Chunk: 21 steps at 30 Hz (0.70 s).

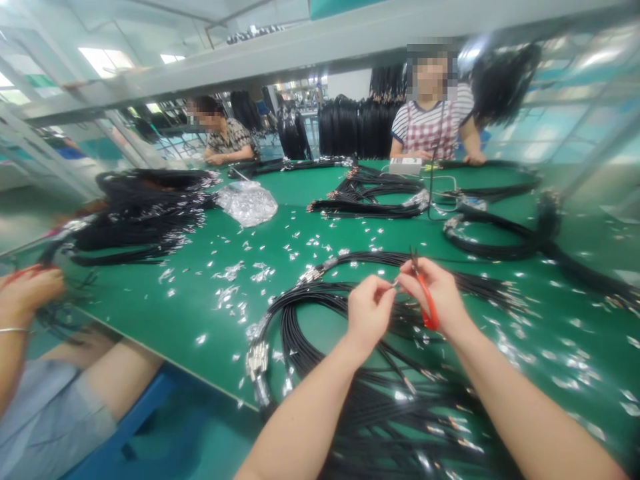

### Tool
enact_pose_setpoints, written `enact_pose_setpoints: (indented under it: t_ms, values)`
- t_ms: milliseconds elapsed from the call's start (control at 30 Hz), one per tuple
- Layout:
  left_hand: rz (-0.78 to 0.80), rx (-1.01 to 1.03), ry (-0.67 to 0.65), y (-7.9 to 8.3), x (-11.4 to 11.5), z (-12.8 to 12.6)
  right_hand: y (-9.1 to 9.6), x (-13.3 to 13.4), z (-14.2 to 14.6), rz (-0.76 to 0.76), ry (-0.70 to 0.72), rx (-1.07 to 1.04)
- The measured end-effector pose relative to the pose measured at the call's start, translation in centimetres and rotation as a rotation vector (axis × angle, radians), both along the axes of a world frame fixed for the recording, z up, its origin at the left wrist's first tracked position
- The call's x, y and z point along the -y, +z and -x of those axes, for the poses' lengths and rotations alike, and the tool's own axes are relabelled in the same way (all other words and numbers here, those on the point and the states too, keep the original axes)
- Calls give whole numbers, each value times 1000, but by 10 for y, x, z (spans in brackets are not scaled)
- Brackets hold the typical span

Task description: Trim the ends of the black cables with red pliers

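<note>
Red-handled scissors (429,305) sit gripped in the right hand (436,287); its fingertips and the left hand (371,308) pinch a small silvery tip (395,283) above black cables (295,333) by the surface's (165,313) near edge.

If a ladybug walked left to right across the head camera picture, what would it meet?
A neighbour's hand → black cable pile → plastic bag → wearer's left hand → wearer's right hand → coiled black cables at right.

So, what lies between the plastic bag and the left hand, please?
In the head view, pale scraps on the green table, then black cables nearer the left hand.
</note>
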<state>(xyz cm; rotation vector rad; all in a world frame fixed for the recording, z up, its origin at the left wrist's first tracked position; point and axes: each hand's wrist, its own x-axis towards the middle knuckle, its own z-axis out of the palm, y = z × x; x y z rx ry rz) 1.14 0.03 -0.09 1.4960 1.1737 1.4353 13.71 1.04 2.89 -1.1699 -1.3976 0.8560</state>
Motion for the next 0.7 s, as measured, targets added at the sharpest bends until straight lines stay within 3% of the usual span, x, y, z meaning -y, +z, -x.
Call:
enact_pose_setpoints:
  t_ms: [100, 200, 333, 533, 700]
  values:
    - [-115, -116, 35, -1, 2, 1, -3, -2, 0, 8, 24, -26]
    - [-113, -154, 35, -2, 0, 4, -7, -2, 1, -38, 48, -33]
    - [41, -57, -29, -1, -5, 6, -7, 0, -1, -109, 106, 19]
    - [409, 230, -298, 7, -10, 10, -2, 0, -9, -161, 170, 127]
    - [439, 285, -389, 7, -11, 11, -3, -3, -11, -143, 165, 102]
